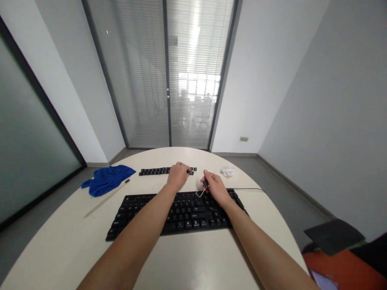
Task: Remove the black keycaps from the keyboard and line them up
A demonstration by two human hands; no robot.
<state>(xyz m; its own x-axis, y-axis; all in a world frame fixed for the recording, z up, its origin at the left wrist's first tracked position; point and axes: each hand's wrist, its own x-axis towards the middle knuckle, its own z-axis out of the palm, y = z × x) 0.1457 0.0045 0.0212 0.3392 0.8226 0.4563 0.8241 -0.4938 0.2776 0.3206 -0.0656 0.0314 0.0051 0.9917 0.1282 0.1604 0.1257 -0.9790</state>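
A black keyboard (193, 209) lies across the table in front of me, partly covered by my forearms. Beyond it, loose black keycaps (154, 171) are laid out in rows. My left hand (179, 175) is at the right end of these rows, its fingers closed at a black keycap (190, 172); the palm hides part of the row. Above the keyboard's upper right part, my right hand (215, 186) grips a wire keycap puller (199, 194). Its bent wire end points down toward the keys, and a dark part shows between the fingers.
A blue cloth (109, 179) lies at the left, beside a thin brush (105, 199) with a dark tip. Crumpled white tissue (228, 171) sits right of my right hand. The keyboard cable (248, 188) runs off the table's right edge. A chair (338, 257) with an orange seat stands at right.
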